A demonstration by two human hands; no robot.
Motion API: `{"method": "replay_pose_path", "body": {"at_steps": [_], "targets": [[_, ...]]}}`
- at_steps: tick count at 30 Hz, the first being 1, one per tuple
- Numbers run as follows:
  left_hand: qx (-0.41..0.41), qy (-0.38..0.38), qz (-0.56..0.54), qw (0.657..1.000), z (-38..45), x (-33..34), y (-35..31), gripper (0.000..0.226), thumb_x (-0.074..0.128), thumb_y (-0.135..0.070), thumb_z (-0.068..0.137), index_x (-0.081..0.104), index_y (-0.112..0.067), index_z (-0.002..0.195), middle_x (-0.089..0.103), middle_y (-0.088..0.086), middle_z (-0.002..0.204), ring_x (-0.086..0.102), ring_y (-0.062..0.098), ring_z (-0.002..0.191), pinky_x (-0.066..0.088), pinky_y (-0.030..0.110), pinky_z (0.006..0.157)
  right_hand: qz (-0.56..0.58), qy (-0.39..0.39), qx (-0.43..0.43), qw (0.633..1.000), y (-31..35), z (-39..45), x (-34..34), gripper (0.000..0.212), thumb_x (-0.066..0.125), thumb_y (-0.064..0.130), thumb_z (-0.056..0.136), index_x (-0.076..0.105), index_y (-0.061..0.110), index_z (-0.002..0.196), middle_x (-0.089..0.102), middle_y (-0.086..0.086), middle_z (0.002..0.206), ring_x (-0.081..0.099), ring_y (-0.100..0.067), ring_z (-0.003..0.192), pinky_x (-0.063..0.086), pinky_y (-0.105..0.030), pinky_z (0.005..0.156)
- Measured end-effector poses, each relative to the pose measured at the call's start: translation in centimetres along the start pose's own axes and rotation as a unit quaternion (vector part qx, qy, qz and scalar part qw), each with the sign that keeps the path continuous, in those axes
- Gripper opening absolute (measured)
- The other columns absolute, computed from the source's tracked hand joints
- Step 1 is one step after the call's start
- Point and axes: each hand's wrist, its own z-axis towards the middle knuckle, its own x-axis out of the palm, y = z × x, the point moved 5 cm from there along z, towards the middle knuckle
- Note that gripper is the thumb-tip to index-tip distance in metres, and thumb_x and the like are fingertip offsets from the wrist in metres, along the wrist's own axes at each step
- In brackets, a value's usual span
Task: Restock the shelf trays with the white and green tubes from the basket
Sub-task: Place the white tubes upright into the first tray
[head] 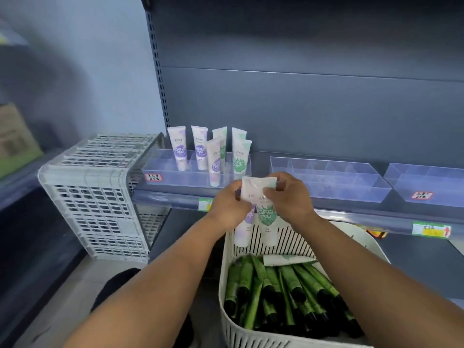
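My left hand and my right hand meet over the white slotted basket, together holding two white tubes upright. One tube has a purple print, the other a green print. The basket holds several dark green tubes and one white tube lying on them. On the shelf, the left clear tray has several white tubes standing in it, some purple-printed, some green-printed. The middle clear tray and the right clear tray show no tubes.
A white plastic crate lies on its side to the left of the shelf. The shelf's front rail carries price labels. A dark back panel rises behind the trays. A cardboard box sits at far left.
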Motion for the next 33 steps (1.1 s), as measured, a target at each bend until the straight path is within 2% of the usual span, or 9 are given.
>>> {"method": "replay_pose_path", "body": {"at_steps": [4,5,9,13,18,21,27,30,33], "targets": [[0.014,-0.073,0.02,0.997,0.6,-4.6,-1.1,0.027,0.059,-0.01,0.087,0.06,-0.015,0.113,0.067,0.0,0.104,0.064,0.019,0.097,0.054,0.037,0.09,-0.052,0.013,-0.054,0.997,3.9,1.2,1.8,0.022,0.058,0.018,0.091,0.063,0.014,0.112,0.069,-0.006,0.11,0.065,-0.022,0.097,0.046,-0.023,0.065],[0.021,-0.089,0.032,0.995,0.8,-5.8,-1.4,0.024,0.059,-0.011,0.088,0.061,-0.015,0.111,0.066,0.0,0.102,0.063,0.019,0.096,0.053,0.034,0.088,-0.067,0.016,-0.069,0.995,5.0,1.6,2.3,0.023,0.057,0.019,0.092,0.063,0.013,0.113,0.069,-0.006,0.111,0.064,-0.022,0.098,0.043,-0.022,0.063],[0.059,-0.155,0.083,0.983,1.8,-11.2,-3.5,0.023,0.062,-0.007,0.085,0.061,-0.018,0.105,0.066,0.001,0.095,0.063,0.02,0.091,0.052,0.029,0.081,-0.123,0.015,-0.129,0.984,9.7,3.7,4.2,0.02,0.057,0.017,0.09,0.063,0.015,0.109,0.067,-0.002,0.113,0.061,-0.021,0.101,0.038,-0.021,0.074],[0.067,-0.214,0.107,0.969,3.1,-16.3,-5.6,0.023,0.062,-0.006,0.083,0.069,-0.017,0.102,0.067,0.001,0.088,0.061,0.018,0.082,0.045,0.021,0.072,-0.147,0.022,-0.203,0.968,14.7,5.8,6.6,0.023,0.056,0.016,0.09,0.069,0.017,0.109,0.07,-0.004,0.111,0.063,-0.024,0.098,0.047,-0.03,0.083],[0.069,-0.276,0.135,0.949,5.8,-20.7,-6.8,0.02,0.062,-0.01,0.084,0.072,-0.015,0.101,0.069,0.001,0.092,0.06,0.018,0.082,0.04,0.019,0.07,-0.16,0.015,-0.22,0.962,18.7,9.1,9.1,0.02,0.057,0.016,0.089,0.071,0.011,0.102,0.072,-0.011,0.102,0.065,-0.032,0.095,0.052,-0.035,0.085],[0.063,-0.282,0.133,0.948,8.0,-21.8,-6.3,0.02,0.062,-0.008,0.083,0.072,-0.013,0.1,0.072,0.007,0.098,0.064,0.024,0.09,0.046,0.022,0.075,-0.19,0.018,-0.204,0.96,19.3,11.2,10.7,0.018,0.054,0.014,0.086,0.069,0.01,0.097,0.071,-0.012,0.099,0.064,-0.034,0.094,0.054,-0.038,0.083],[0.02,-0.265,0.147,0.953,11.9,-21.6,-3.1,0.021,0.059,-0.008,0.085,0.071,-0.012,0.102,0.072,0.01,0.101,0.062,0.023,0.085,0.045,0.023,0.072,-0.276,0.056,-0.186,0.941,18.1,13.9,13.8,0.019,0.052,0.013,0.089,0.067,0.01,0.101,0.07,-0.011,0.103,0.064,-0.033,0.095,0.052,-0.033,0.079],[0.016,-0.251,0.153,0.956,13.1,-20.9,-1.6,0.025,0.059,-0.007,0.086,0.07,-0.011,0.108,0.07,0.011,0.111,0.065,0.025,0.097,0.041,0.019,0.072,-0.316,0.07,-0.172,0.93,16.7,15.0,15.2,0.02,0.052,0.017,0.091,0.066,0.014,0.106,0.069,-0.009,0.107,0.064,-0.031,0.098,0.049,-0.031,0.078],[0.015,-0.237,0.166,0.957,13.6,-20.3,-0.4,0.03,0.057,-0.007,0.088,0.069,-0.014,0.114,0.067,0.008,0.121,0.064,0.021,0.104,0.038,0.014,0.074,-0.34,0.079,-0.16,0.923,15.2,15.8,16.4,0.017,0.053,0.019,0.091,0.068,0.015,0.101,0.07,-0.009,0.101,0.066,-0.029,0.093,0.046,-0.03,0.071]]}}
